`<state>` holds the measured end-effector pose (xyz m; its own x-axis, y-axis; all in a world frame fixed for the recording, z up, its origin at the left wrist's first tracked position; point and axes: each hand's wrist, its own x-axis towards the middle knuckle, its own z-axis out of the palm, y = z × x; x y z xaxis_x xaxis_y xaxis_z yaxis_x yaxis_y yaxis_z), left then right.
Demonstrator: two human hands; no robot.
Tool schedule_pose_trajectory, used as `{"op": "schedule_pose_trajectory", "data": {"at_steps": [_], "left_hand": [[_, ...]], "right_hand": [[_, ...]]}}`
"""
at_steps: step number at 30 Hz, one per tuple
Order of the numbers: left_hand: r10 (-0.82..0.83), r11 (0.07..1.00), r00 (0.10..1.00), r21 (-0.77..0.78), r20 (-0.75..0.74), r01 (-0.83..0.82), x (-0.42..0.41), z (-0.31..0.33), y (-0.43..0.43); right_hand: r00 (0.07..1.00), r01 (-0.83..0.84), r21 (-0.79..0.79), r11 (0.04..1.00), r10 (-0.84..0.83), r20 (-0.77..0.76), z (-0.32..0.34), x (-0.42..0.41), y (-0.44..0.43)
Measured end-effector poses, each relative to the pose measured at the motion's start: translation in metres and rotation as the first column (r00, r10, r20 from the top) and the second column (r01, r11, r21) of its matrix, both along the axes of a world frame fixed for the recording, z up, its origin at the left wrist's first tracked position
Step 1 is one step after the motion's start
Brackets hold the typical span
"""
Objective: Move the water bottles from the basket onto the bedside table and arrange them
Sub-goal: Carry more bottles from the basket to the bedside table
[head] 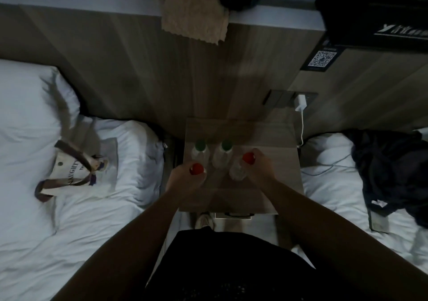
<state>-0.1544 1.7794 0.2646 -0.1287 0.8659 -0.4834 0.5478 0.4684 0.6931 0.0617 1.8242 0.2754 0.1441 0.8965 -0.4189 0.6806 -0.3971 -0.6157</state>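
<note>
Two clear bottles with green caps stand side by side on the wooden bedside table [273,138], one on the left [200,149] and one on the right [224,152]. In front of them are two clear bottles with red caps. My left hand [183,180] grips the left red-capped bottle [196,168] just below its cap. My right hand [260,165] grips the right red-capped bottle [242,166] near its neck. A cream tote bag [81,171] with brown handles lies flat on the left bed; no basket is in view.
White beds flank the table: left bed [46,219], right bed [328,189] with dark clothing [393,173]. A white charger [300,102] hangs from a wall socket, its cable running beside the table. A knitted cloth [194,16] drapes off the headboard shelf. A drawer handle [232,215] shows below the tabletop.
</note>
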Motion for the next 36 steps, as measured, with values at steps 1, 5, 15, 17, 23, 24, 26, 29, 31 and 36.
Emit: {"op": "schedule_pose_trajectory", "data": {"at_steps": [1,5,15,17,23,24,26,29,31,36], "left_hand": [[-0.008,1.0,1.0,-0.014,0.006,0.008,-0.002,-0.002,0.003],[-0.032,0.999,0.999,-0.01,-0.008,0.032,-0.01,-0.012,0.007],[-0.033,0.998,0.999,-0.048,0.026,0.034,-0.012,-0.015,0.007],[-0.007,0.999,1.0,-0.04,0.028,0.008,-0.01,-0.013,0.004],[0.14,0.983,0.982,0.102,0.126,-0.153,-0.002,-0.003,-0.029],[0.149,0.984,0.982,0.083,0.115,-0.159,-0.001,-0.003,-0.039],[0.153,0.988,0.987,0.01,0.044,-0.153,0.0,-0.009,-0.06],[0.203,0.979,0.978,-0.027,0.04,-0.202,0.012,-0.014,-0.096],[0.291,0.957,0.955,-0.018,0.058,-0.29,0.03,-0.012,-0.119],[0.385,0.909,0.922,0.156,0.035,-0.386,0.09,0.007,-0.176]], "right_hand": [[1.0,0.005,-0.004,1.0,-0.005,0.001,-0.002,-0.002,0.003],[1.0,-0.012,-0.057,0.998,0.012,0.003,-0.009,-0.004,0.01],[0.998,-0.055,-0.124,0.991,0.057,0.012,-0.016,0.003,0.013],[0.999,-0.048,-0.111,0.993,0.048,-0.008,-0.014,0.003,0.009],[0.987,-0.141,-0.103,0.985,0.132,-0.092,-0.037,0.03,-0.013],[0.98,-0.18,-0.111,0.977,0.168,-0.111,-0.033,0.035,-0.02],[0.971,-0.221,-0.113,0.969,0.208,-0.12,-0.025,0.043,-0.032],[0.951,-0.294,-0.093,0.951,0.281,-0.133,-0.003,0.054,-0.049],[0.921,-0.38,-0.091,0.921,0.367,-0.134,0.004,0.067,-0.061],[0.834,-0.537,-0.109,0.836,0.507,-0.217,0.012,0.108,-0.092]]}}
